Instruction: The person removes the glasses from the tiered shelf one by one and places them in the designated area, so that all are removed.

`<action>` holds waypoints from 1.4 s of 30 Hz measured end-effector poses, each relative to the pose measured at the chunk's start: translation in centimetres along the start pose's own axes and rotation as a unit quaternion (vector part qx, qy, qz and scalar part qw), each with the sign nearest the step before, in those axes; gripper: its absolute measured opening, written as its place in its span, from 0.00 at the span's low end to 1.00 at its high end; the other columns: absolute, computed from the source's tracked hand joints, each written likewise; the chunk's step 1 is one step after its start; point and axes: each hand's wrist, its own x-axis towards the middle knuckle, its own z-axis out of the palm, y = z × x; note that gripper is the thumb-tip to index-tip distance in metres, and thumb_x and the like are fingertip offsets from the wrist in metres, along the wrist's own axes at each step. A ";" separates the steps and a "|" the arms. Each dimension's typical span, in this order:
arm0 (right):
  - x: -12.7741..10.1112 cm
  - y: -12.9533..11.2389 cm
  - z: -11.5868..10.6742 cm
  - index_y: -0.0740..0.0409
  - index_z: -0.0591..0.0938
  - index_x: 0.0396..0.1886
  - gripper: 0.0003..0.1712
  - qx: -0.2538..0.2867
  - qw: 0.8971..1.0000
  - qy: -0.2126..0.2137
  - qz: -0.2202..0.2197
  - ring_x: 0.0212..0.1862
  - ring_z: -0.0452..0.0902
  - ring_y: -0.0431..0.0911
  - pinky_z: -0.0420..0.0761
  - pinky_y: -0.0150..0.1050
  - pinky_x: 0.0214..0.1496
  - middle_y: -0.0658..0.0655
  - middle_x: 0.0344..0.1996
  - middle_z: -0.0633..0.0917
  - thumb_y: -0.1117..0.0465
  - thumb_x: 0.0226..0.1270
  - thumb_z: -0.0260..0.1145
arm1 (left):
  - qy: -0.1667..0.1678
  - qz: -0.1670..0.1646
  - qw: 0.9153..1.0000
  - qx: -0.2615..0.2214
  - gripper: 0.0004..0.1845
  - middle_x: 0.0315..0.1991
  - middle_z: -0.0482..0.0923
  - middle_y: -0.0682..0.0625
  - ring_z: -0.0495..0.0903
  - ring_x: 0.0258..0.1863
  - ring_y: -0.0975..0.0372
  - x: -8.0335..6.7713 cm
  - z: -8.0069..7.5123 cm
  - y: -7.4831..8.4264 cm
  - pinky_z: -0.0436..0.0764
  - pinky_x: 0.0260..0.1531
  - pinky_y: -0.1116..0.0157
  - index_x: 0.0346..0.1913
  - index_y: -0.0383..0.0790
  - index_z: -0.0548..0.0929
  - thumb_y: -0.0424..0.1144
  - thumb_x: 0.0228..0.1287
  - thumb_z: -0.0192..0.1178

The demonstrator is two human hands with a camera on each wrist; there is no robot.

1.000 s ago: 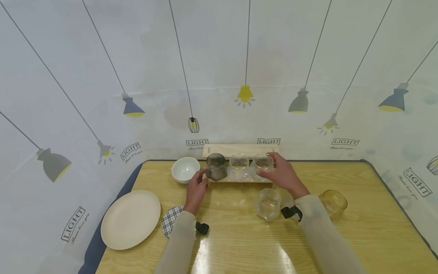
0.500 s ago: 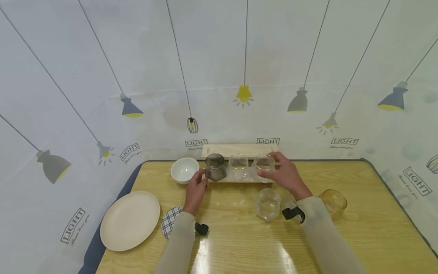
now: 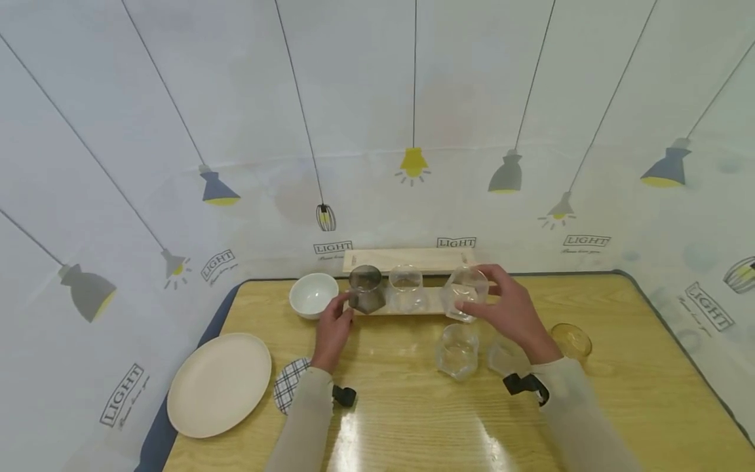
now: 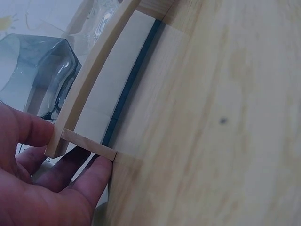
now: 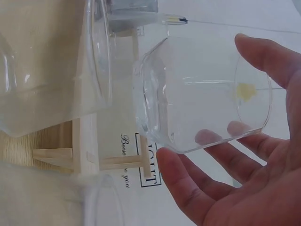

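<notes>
Item: clear glass [image 3: 466, 293] — held in my right hand [image 3: 512, 313], fingers curled round it, lifted just off the wooden rack's [image 3: 407, 306] right end. Two glasses remain racked. Left hand [image 3: 332, 328] — fingers on the rack's left end, steadying.

A grey glass [image 3: 366, 288], a white bowl [image 3: 313, 295], a cream plate [image 3: 219, 383], a checked coaster [image 3: 287, 393], an amber glass [image 3: 571, 339].

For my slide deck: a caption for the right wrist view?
Right hand holds a clear glass beside the wooden rack.
</notes>
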 end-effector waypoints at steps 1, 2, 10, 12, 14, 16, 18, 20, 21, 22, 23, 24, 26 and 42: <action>-0.4 -0.1 -0.1 0.41 0.73 0.71 0.43 0.004 1.000 0.002 -0.004 0.67 0.78 0.64 0.87 0.56 0.52 0.58 0.76 0.73 0.35 0.60 0.78 | -0.001 0.000 1.000 -0.003 0.23 0.80 0.68 0.47 0.76 0.69 0.53 0.0 0.0 0.0 0.82 0.57 0.54 0.72 0.48 0.78 0.37 0.77 0.56; -0.8 -0.2 -0.2 0.41 0.73 0.70 0.42 0.007 1.000 0.005 -0.009 0.67 0.79 0.64 0.87 0.56 0.52 0.58 0.75 0.73 0.36 0.60 0.79 | -0.001 0.001 1.000 -0.004 0.23 0.80 0.68 0.47 0.77 0.67 0.53 -0.1 0.0 0.0 0.82 0.56 0.55 0.72 0.48 0.78 0.37 0.77 0.56; -4.3 -1.2 -0.7 0.41 0.75 0.69 0.38 0.021 0.999 0.013 -0.047 0.64 0.78 0.54 0.89 0.47 0.52 0.53 0.67 0.80 0.44 0.62 0.80 | -0.002 0.004 1.000 -0.005 0.23 0.79 0.70 0.47 0.78 0.65 0.53 -0.1 -0.2 -0.2 0.83 0.54 0.56 0.72 0.48 0.78 0.36 0.77 0.56; -5.3 -1.2 -0.6 0.42 0.75 0.70 0.39 0.031 0.998 0.012 -0.053 0.62 0.80 0.53 0.90 0.43 0.48 0.53 0.65 0.81 0.48 0.61 0.82 | -0.002 0.002 1.000 -0.006 0.23 0.79 0.70 0.47 0.78 0.64 0.54 -0.1 -0.2 -0.2 0.83 0.52 0.57 0.72 0.48 0.78 0.37 0.78 0.55; -6.4 -1.2 -0.5 0.43 0.76 0.70 0.39 0.040 0.997 0.013 -0.061 0.58 0.83 0.51 0.90 0.38 0.46 0.54 0.63 0.83 0.50 0.60 0.83 | -0.003 0.001 1.000 -0.005 0.23 0.79 0.70 0.48 0.79 0.62 0.54 0.0 -0.2 -0.4 0.83 0.51 0.59 0.72 0.49 0.78 0.37 0.78 0.55; -7.5 -1.1 -0.4 0.43 0.77 0.69 0.39 0.048 0.996 0.014 -0.075 0.52 0.85 0.48 0.90 0.37 0.43 0.55 0.61 0.84 0.53 0.59 0.83 | -0.005 -0.001 1.000 -0.006 0.22 0.79 0.70 0.48 0.81 0.59 0.54 0.1 -0.2 -0.6 0.83 0.49 0.61 0.72 0.49 0.79 0.37 0.78 0.55; -8.5 -0.9 -0.3 0.44 0.78 0.68 0.39 0.054 0.994 0.013 -0.094 0.50 0.84 0.43 0.90 0.37 0.42 0.55 0.58 0.85 0.57 0.58 0.84 | -0.006 -0.002 1.000 -0.009 0.22 0.78 0.71 0.48 0.82 0.56 0.54 0.2 -0.2 -0.7 0.83 0.48 0.61 0.71 0.49 0.79 0.37 0.78 0.55; -9.4 -0.5 -0.2 0.46 0.79 0.68 0.39 0.059 0.991 0.010 -0.118 0.49 0.83 0.40 0.89 0.38 0.41 0.55 0.57 0.85 0.60 0.57 0.84 | -0.008 -0.001 1.000 -0.012 0.22 0.77 0.73 0.48 0.83 0.54 0.53 0.1 -0.2 -0.7 0.83 0.47 0.62 0.71 0.49 0.80 0.37 0.78 0.55; -9.7 -0.2 -0.1 0.46 0.79 0.68 0.39 0.061 0.990 0.007 -0.128 0.48 0.83 0.39 0.89 0.38 0.40 0.54 0.57 0.86 0.61 0.56 0.84 | -0.009 0.000 1.000 -0.013 0.22 0.77 0.73 0.47 0.83 0.53 0.54 0.0 -0.2 -0.7 0.83 0.46 0.62 0.71 0.49 0.80 0.37 0.78 0.55; -10.1 0.0 0.0 0.48 0.79 0.68 0.39 0.066 0.988 0.003 -0.139 0.47 0.83 0.39 0.89 0.39 0.40 0.54 0.57 0.86 0.63 0.56 0.84 | -0.009 0.000 1.000 -0.014 0.22 0.76 0.73 0.47 0.83 0.53 0.54 -0.1 -0.2 -0.6 0.83 0.46 0.62 0.71 0.49 0.80 0.37 0.78 0.55; -10.4 0.3 0.2 0.49 0.79 0.68 0.39 0.067 0.987 -0.001 -0.148 0.48 0.83 0.39 0.88 0.39 0.40 0.54 0.57 0.86 0.64 0.55 0.84 | -0.010 0.001 1.000 -0.014 0.22 0.76 0.73 0.47 0.83 0.52 0.54 -0.1 -0.2 -0.6 0.83 0.46 0.62 0.71 0.49 0.80 0.37 0.78 0.55; -10.8 0.7 0.3 0.50 0.79 0.68 0.40 0.067 0.985 -0.003 -0.159 0.48 0.83 0.39 0.88 0.39 0.40 0.54 0.57 0.86 0.65 0.54 0.84 | -0.011 0.001 1.000 -0.014 0.22 0.76 0.73 0.47 0.83 0.52 0.53 -0.2 -0.3 -0.7 0.82 0.45 0.62 0.71 0.49 0.79 0.37 0.78 0.55; -11.4 1.3 0.7 0.50 0.79 0.67 0.40 0.066 0.983 -0.009 -0.169 0.49 0.82 0.40 0.87 0.39 0.40 0.52 0.57 0.86 0.65 0.53 0.84 | -0.013 0.004 1.000 -0.014 0.22 0.75 0.74 0.46 0.82 0.50 0.53 -0.2 -0.3 -0.7 0.82 0.45 0.62 0.71 0.49 0.79 0.37 0.78 0.55; -14.1 5.3 4.3 0.53 0.81 0.60 0.37 0.087 0.986 -0.081 -0.120 0.47 0.86 0.46 0.90 0.42 0.39 0.54 0.53 0.87 0.55 0.50 0.88 | -0.012 0.006 1.000 -0.014 0.23 0.78 0.71 0.48 0.80 0.61 0.54 0.0 -0.2 -0.4 0.83 0.50 0.59 0.72 0.49 0.78 0.37 0.77 0.55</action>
